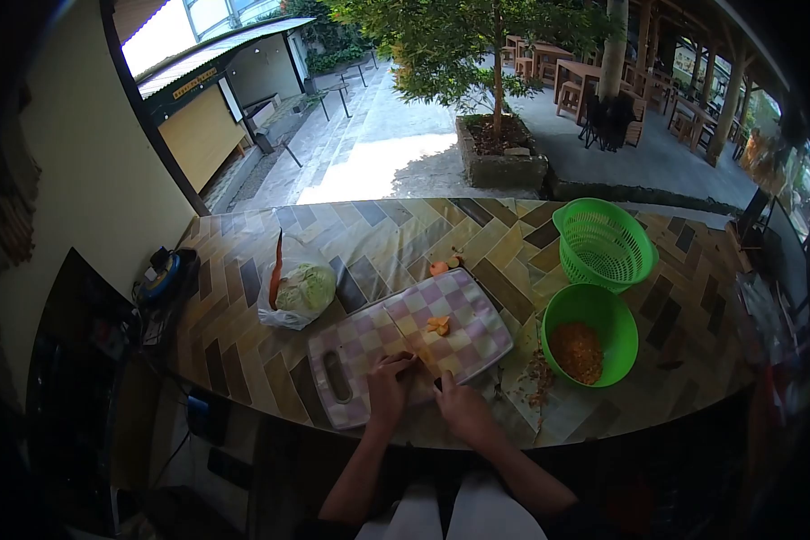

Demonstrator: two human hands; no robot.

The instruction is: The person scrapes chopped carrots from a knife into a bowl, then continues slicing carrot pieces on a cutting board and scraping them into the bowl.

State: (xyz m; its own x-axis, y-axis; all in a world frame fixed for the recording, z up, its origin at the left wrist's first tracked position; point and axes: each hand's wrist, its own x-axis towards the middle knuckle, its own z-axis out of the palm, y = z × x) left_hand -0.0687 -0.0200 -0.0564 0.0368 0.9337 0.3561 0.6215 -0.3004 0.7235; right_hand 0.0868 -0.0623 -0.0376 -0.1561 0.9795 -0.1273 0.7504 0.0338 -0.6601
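Note:
My right hand (463,410) grips the dark handle of a knife (409,339), whose long thin blade points away and to the left over the cutting board. Beside the blade, my left hand (391,385) rests on the board with its fingers bent together; what they pinch, if anything, is too dark to make out. The pink-and-white checkered cutting board (493,338) lies slanted, its handle slot at the left. Several cut orange pieces (437,326), carrot-like, sit on the board to the right of the blade.
Left of the board stands a plastic bag (283,319) with a cabbage (308,290) and a long reddish-orange carrot (276,272). At right are a green bowl (621,335) holding chopped orange bits and a green colander (607,243). Peelings (540,378) lie beside the bowl.

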